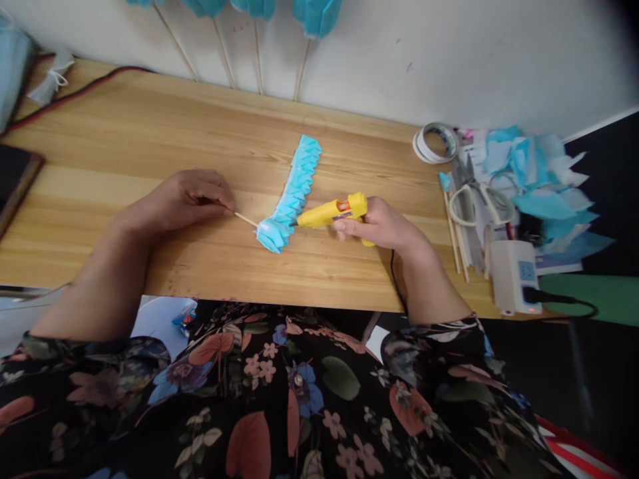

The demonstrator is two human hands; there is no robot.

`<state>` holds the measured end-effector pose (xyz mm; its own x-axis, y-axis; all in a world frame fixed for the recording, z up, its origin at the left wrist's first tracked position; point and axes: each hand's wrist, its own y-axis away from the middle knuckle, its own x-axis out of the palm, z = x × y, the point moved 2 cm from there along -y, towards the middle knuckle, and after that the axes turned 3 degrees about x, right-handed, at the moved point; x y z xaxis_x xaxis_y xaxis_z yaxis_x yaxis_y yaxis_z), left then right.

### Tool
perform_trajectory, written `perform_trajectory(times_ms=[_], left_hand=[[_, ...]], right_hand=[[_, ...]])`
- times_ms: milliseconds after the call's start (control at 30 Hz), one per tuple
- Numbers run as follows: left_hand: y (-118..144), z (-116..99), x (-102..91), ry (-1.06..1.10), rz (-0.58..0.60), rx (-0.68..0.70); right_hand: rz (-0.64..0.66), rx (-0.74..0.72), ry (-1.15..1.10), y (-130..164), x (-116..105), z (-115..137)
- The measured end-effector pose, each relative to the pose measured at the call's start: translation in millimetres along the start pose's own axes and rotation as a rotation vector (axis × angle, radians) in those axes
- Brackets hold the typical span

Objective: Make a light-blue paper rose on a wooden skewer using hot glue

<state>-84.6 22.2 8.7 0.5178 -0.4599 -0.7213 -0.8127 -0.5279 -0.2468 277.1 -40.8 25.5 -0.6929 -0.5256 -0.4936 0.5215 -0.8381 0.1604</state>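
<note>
My left hand [192, 197] pinches the end of a thin wooden stick [245, 219] that runs into a blue folded-paper strip [293, 194] lying on the wooden table [150, 133]. My right hand [380, 225] grips a yellow glue gun [333, 212], its nozzle pointing left and touching the lower end of the blue strip. The gun's black cord drops over the table's front edge by my right wrist.
At the right lie a tape roll [435, 142], scissors [474, 196], several wooden sticks [455, 229], blue paper scraps [539, 179] and a white power strip [514, 276]. More blue paper pieces on sticks lean on the back wall [259, 46]. A dark tablet-like object [14, 179] lies at the left edge.
</note>
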Motion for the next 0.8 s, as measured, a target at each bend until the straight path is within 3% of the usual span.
perform_trajectory(times_ms=[267, 500, 800], left_hand=[[-1, -4, -0.1, 0.024, -0.002, 0.017], [-2, -5, 0.0, 0.032, -0.011, 0.021], [0, -3, 1.5, 0.020, -0.016, 0.044]], right_hand=[[-0.159, -0.026, -0.083, -2, 3, -11], [-0.139, -0.088, -0.044, -9, 14, -5], [-0.158, -0.040, -0.027, -11, 16, -2]])
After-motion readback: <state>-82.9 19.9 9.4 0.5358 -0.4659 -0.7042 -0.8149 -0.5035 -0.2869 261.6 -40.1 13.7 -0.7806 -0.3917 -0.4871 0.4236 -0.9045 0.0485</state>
